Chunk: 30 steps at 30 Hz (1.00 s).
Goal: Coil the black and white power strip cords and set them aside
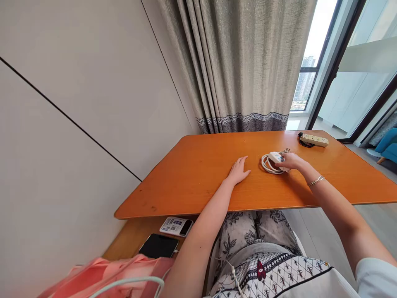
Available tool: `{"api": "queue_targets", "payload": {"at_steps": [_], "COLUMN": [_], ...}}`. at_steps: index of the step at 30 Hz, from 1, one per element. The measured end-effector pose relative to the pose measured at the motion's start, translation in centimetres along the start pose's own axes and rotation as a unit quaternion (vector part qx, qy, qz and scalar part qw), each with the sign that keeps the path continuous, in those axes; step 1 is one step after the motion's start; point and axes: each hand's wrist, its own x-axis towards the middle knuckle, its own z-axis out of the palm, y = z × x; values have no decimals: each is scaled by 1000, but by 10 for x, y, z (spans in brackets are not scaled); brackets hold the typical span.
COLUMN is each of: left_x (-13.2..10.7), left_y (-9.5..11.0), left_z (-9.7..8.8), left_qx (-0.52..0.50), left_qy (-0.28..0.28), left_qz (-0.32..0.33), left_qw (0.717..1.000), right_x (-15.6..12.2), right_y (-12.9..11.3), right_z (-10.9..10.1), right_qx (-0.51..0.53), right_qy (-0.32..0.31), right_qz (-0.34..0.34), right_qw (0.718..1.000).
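On the right part of the orange-brown table (192, 174) lies a white power strip (275, 157) with its white cord (267, 165) coiled beside it. My right hand (288, 161) is closed over the right end of this strip, thumb and fingers on its sides. The plug prongs (287, 150) stick out just behind the fingers. My left hand (238, 170) rests on the tabletop to the left of the coil, fingers stretched out and holding nothing. Further back at the right sits a cream power strip (314, 140) with a black cord (306, 144).
Below the table's left front edge, a lower wooden surface (130, 236) bears a black-screened phone or tablet (159, 246) and a white device with printed labels (176, 226). A pink bag or cloth (124, 273) lies nearby. Behind the table hangs a grey curtain (248, 62).
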Motion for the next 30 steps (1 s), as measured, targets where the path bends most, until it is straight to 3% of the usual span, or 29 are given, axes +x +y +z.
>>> {"api": "queue_targets", "payload": {"at_steps": [5, 8, 16, 20, 25, 30], "left_x": [0, 1, 11, 16, 22, 22], "left_y": [0, -1, -9, -13, -14, -14], "left_z": [3, 2, 0, 2, 6, 1], "left_qx": [-11, -35, -155, -248, -378, -473], "left_qy": [25, 39, 78, 113, 141, 131], "left_qz": [53, 11, -81, -117, -172, -209], "left_qw": [998, 999, 982, 955, 899, 846], "right_x": [8, 8, 6, 9, 12, 12], "right_y": [-33, -34, -16, -13, -12, -15], "right_z": [22, 32, 45, 48, 51, 51], "right_qx": [153, 263, 497, 555, 604, 652], "right_qy": [-21, -43, -86, -86, -83, -74], "right_qz": [-40, -54, -38, -28, -23, -10], "right_qw": [987, 962, 863, 827, 792, 754]}}
